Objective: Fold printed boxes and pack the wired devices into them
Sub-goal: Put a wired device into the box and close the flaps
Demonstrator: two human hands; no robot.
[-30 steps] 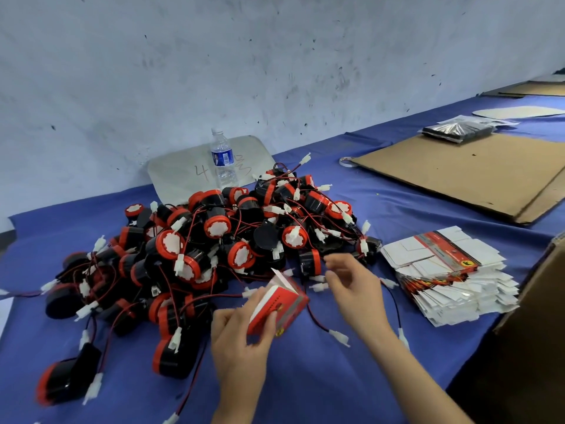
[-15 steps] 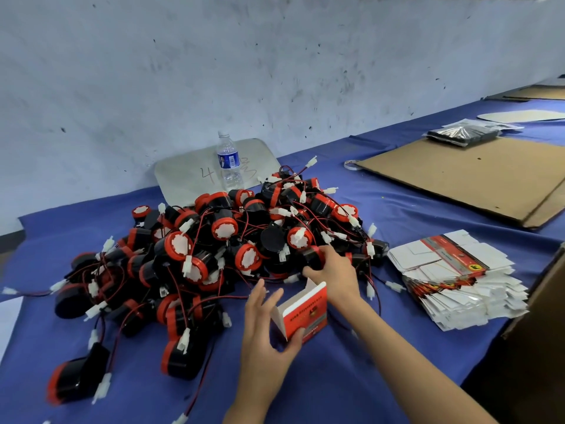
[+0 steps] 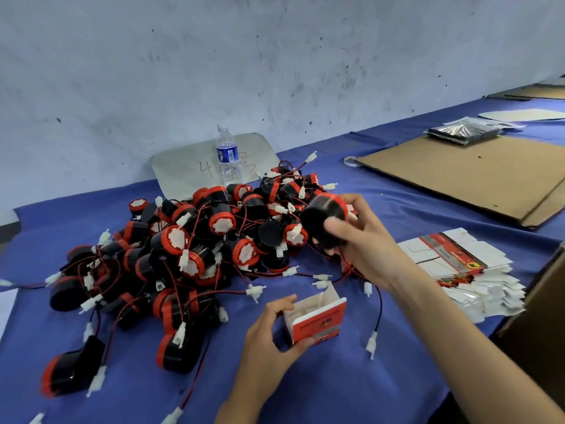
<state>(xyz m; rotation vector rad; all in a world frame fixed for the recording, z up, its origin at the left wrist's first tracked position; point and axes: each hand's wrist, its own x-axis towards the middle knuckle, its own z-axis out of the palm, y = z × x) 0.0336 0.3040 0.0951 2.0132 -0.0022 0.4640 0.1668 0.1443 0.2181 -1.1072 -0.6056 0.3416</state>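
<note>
A small red and white printed box point(image 3: 318, 320) stands upright on the blue cloth with its top open. My left hand point(image 3: 269, 341) grips it from the left side. My right hand point(image 3: 363, 240) holds a black round wired device with a red band point(image 3: 321, 220) lifted above the right edge of the pile. Its red and black wire hangs down to a white connector point(image 3: 371, 345). A large tangled pile of the same black and red devices point(image 3: 189, 255) covers the middle of the table. Flat printed boxes lie stacked point(image 3: 458, 270) to the right.
A water bottle point(image 3: 227, 157) stands behind the pile in front of a grey board point(image 3: 183, 169). A large sheet of brown cardboard point(image 3: 477, 175) lies at the back right with a black packet point(image 3: 461, 133) on it. A cardboard carton point(image 3: 544, 325) stands at the right edge.
My right hand has taken a device out of the pile and lifted it up. My left hand has set the box upright with its open top facing up.
</note>
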